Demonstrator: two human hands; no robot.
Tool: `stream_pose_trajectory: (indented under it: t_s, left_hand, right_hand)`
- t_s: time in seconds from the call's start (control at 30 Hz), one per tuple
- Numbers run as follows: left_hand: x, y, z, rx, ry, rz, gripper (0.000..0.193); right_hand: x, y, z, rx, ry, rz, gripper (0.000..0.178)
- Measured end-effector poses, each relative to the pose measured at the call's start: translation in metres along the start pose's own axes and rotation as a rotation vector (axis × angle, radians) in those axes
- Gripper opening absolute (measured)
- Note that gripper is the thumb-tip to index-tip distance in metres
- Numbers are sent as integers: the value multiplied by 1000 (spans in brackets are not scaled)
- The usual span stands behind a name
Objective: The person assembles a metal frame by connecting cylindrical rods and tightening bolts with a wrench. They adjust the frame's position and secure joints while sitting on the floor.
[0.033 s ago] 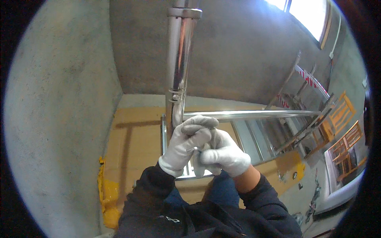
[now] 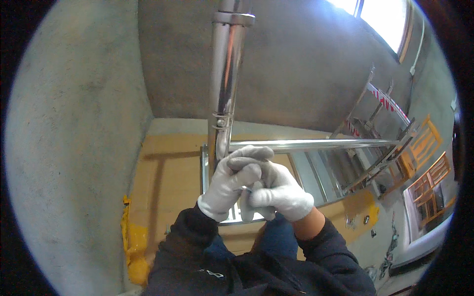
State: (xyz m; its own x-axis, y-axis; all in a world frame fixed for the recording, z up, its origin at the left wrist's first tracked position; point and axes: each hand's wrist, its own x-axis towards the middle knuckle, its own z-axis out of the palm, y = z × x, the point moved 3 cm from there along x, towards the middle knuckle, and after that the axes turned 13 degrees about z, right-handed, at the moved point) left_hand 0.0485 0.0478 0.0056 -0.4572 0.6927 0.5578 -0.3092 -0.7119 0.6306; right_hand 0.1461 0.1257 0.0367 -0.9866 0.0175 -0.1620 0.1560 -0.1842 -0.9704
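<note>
Both hands wear whitish work gloves and meet in front of my lap, fingers closed and overlapping. A small shiny metal piece shows between them; its exact kind is too small to tell. My left hand has its fingers curled over the top, its thumb near the piece. From the other side, my right hand closes on the piece with its thumb and bent fingers. Just beyond the hands rises a polished metal post with a collar near its top. A horizontal metal tube runs right from beside the post.
Brown cardboard covers the floor, with yellow sheeting at its left edge. Loose small hardware lies at right. Beyond stand a metal stepladder and wooden chairs. A rough grey wall closes off the left.
The post and tube sit slightly further right and lower in the picture. My hands keep almost the same closed pose around the small metal piece.
</note>
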Motion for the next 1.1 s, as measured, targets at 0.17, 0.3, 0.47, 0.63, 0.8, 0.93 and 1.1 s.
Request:
stream_pose_trajectory:
  t_s: [0.17, 0.3, 0.47, 0.63, 0.8, 0.93, 1.1]
  left_hand:
    - [-4, -4, -11, -29, -125, 36, 71]
    - [-18, 13, -9, 200, 113, 396, 48]
    - [-1, 53, -17, 282, 240, 700, 26]
    - [30, 63, -39, 309, 454, 573, 26]
    - [43, 63, -32, 418, 272, 475, 34]
    - [52, 49, -41, 302, 72, 404, 43]
    - [56, 50, -39, 245, -16, 346, 46]
  right_hand:
    - [-2, -24, -5, -94, 283, -248, 29]
    - [5, -40, 6, -415, 426, -439, 14]
    - [19, -56, 13, -796, 611, -735, 8]
    - [26, -61, 20, -815, 615, -750, 6]
    - [34, -63, 24, -878, 605, -767, 5]
    - [37, -63, 23, -956, 609, -829, 7]
    - [39, -62, 21, -955, 608, -843, 8]
